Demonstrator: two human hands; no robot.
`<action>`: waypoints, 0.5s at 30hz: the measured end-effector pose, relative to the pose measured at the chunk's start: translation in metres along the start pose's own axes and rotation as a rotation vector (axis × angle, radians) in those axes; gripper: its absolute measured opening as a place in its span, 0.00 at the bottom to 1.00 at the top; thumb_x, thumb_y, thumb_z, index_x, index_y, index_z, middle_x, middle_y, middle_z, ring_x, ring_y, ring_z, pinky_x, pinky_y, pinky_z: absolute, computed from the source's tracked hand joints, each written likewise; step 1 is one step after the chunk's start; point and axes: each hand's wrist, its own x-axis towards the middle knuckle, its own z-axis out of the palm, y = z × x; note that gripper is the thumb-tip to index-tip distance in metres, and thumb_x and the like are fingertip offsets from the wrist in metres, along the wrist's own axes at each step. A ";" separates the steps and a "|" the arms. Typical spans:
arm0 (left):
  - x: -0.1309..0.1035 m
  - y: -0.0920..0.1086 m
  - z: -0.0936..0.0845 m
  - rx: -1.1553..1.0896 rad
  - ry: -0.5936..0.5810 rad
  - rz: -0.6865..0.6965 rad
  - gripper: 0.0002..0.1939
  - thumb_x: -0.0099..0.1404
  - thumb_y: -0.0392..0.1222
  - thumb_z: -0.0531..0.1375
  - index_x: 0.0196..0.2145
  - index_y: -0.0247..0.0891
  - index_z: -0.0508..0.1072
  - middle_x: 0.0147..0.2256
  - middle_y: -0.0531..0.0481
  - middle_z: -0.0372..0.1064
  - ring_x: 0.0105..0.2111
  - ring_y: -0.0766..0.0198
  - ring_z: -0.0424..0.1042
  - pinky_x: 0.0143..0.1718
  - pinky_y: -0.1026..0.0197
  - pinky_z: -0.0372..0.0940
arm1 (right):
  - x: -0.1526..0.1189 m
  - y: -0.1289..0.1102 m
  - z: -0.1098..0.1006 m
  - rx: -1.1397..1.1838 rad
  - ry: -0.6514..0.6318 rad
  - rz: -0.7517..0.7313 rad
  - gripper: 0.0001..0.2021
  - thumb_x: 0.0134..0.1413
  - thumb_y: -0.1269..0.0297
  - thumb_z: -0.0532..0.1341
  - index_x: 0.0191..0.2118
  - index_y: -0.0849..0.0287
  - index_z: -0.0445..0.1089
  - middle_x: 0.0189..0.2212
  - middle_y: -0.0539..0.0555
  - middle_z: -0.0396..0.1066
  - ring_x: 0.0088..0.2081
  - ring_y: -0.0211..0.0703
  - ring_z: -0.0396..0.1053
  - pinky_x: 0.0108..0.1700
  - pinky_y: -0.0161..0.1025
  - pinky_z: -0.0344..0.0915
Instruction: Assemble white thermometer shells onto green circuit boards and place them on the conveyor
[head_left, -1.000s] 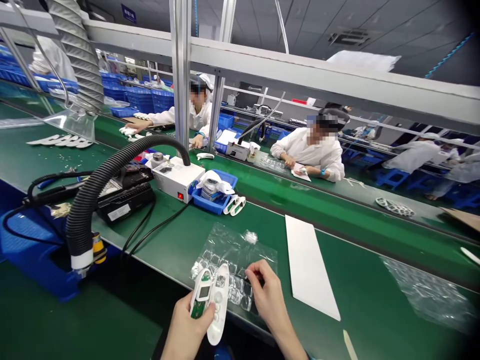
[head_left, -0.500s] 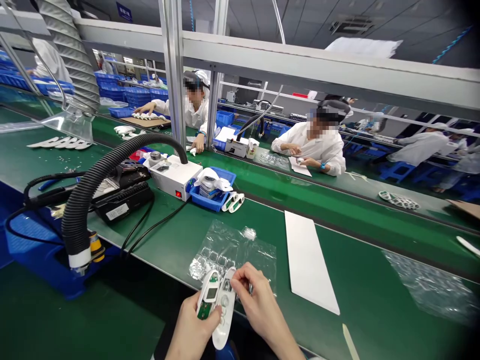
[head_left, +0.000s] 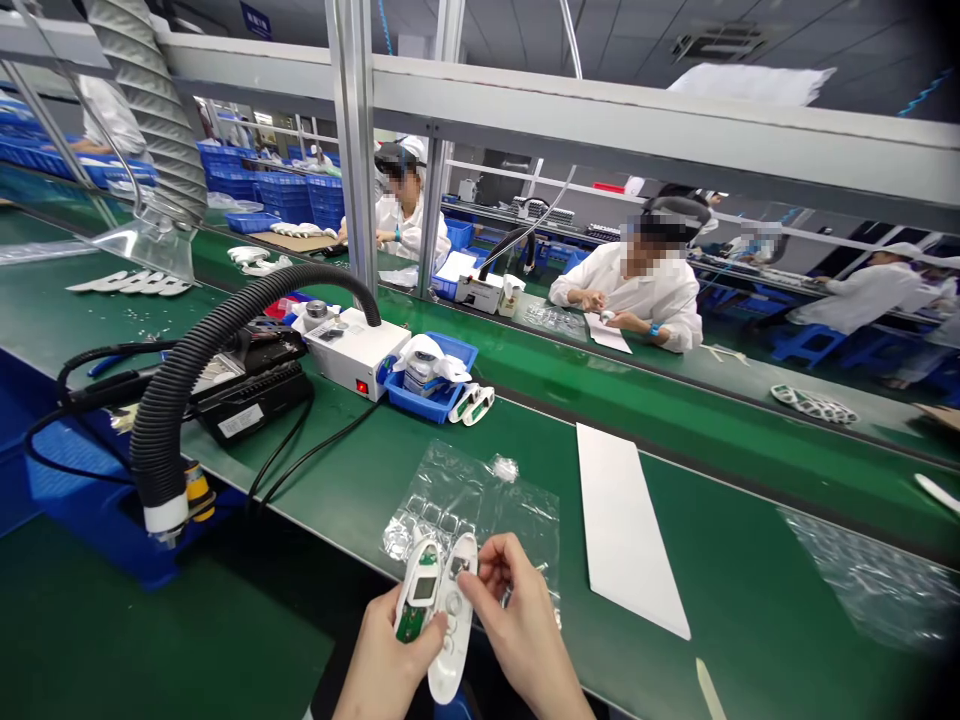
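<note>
In my left hand (head_left: 388, 650) are two long white plastic pieces, held side by side. The left one is a housing half (head_left: 424, 588) with a green circuit board and a small grey screen. Its neighbour is an oval white cover (head_left: 448, 665) with a window near the top and round holes below, pressed by my left thumb. My right hand (head_left: 519, 615) is at the cover's upper right edge, thumb beside the window and fingers curled at the edge. Whether a small part sits under that thumb is hidden. Behind the hands lies a clear plastic bag (head_left: 450, 475) with small transparent pieces.
A white sheet (head_left: 626, 530) lies to the right, beyond it clear plastic film (head_left: 862, 570). Ahead stand a blue tray (head_left: 431, 400) and a white box (head_left: 352, 350) with a black hose (head_left: 161, 420). Two co-workers sit across the green belt (head_left: 600, 385).
My right thumb has moved down onto the cover's face beside the window, and its fingers have shifted to the edge. The view has shifted slightly. A co-worker across has drawn an arm back.
</note>
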 end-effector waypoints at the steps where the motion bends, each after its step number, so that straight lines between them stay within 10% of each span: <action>1: -0.001 0.001 0.000 0.002 -0.002 0.018 0.12 0.51 0.45 0.65 0.28 0.31 0.75 0.23 0.49 0.70 0.23 0.63 0.64 0.25 0.64 0.61 | -0.001 0.001 0.002 0.040 -0.004 0.014 0.07 0.55 0.63 0.59 0.33 0.55 0.58 0.27 0.45 0.60 0.27 0.38 0.60 0.30 0.34 0.58; 10: -0.016 0.009 -0.014 -0.028 0.021 0.083 0.14 0.53 0.48 0.67 0.31 0.33 0.77 0.27 0.45 0.74 0.30 0.57 0.69 0.32 0.62 0.66 | -0.006 -0.003 0.036 0.508 -0.121 0.096 0.17 0.48 0.49 0.66 0.31 0.59 0.68 0.26 0.53 0.71 0.31 0.45 0.69 0.34 0.38 0.65; 15: -0.010 -0.008 -0.063 -0.372 0.189 0.050 0.30 0.49 0.62 0.68 0.40 0.35 0.76 0.20 0.55 0.65 0.17 0.72 0.57 0.17 0.70 0.55 | -0.006 -0.003 0.060 0.612 -0.069 0.268 0.26 0.38 0.38 0.68 0.24 0.61 0.71 0.17 0.54 0.70 0.21 0.44 0.68 0.24 0.36 0.62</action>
